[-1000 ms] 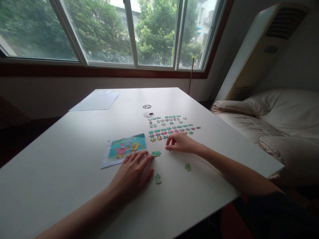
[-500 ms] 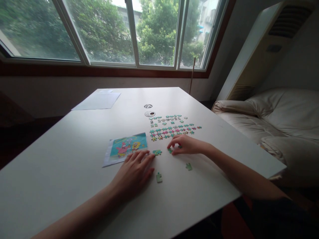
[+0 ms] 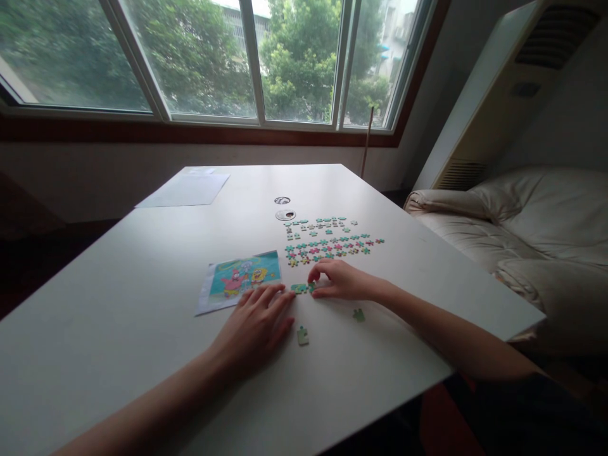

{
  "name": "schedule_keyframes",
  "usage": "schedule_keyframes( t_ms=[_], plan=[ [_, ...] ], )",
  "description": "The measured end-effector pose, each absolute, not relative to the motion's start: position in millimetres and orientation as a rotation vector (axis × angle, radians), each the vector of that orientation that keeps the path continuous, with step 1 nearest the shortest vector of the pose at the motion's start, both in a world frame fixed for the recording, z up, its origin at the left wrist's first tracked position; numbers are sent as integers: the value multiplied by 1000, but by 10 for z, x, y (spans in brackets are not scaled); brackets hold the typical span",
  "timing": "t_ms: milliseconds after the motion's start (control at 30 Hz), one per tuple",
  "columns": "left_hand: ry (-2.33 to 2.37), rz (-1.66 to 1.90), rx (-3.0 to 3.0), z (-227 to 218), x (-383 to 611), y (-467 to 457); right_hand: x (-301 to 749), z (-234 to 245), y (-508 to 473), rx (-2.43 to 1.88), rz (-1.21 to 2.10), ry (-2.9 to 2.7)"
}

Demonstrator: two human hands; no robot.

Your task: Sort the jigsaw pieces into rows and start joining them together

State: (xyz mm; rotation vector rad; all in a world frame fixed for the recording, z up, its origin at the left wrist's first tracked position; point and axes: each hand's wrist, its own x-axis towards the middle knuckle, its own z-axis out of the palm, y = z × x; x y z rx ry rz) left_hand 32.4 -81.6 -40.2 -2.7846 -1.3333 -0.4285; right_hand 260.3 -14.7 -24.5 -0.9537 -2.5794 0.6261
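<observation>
My right hand [image 3: 339, 280] pinches a small green puzzle piece [image 3: 311, 287] between thumb and fingers, right beside a joined bit of puzzle [image 3: 298, 289]. Whether the two touch I cannot tell. My left hand [image 3: 259, 316] lies with fingers stretched out, its fingertips at the left edge of the joined bit and over the lower corner of the picture sheet [image 3: 244, 278], which shows cartoon figures. A loose green puzzle piece [image 3: 303, 335] lies near my left thumb. Another loose piece [image 3: 358, 315] rests below my right wrist.
Beyond my hands, several rows of puzzle pieces [image 3: 327, 244] are spread on the white table [image 3: 142, 304]. Two round inserts [image 3: 285, 215] sit in the tabletop behind them. White paper [image 3: 185, 190] lies at the far left. A cream sofa [image 3: 546, 221] stands to the right.
My right hand has moved left with its puzzle piece, up to the joined bit. My left hand has stayed almost still.
</observation>
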Motion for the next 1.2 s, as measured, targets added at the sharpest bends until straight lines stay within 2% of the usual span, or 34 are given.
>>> schedule_keyframes(
  t_ms=[1200],
  plan=[
    [-1318,-453,-2794,-379,333,-830,2513,-243,-243,-1058,410,-2520]
  ],
)
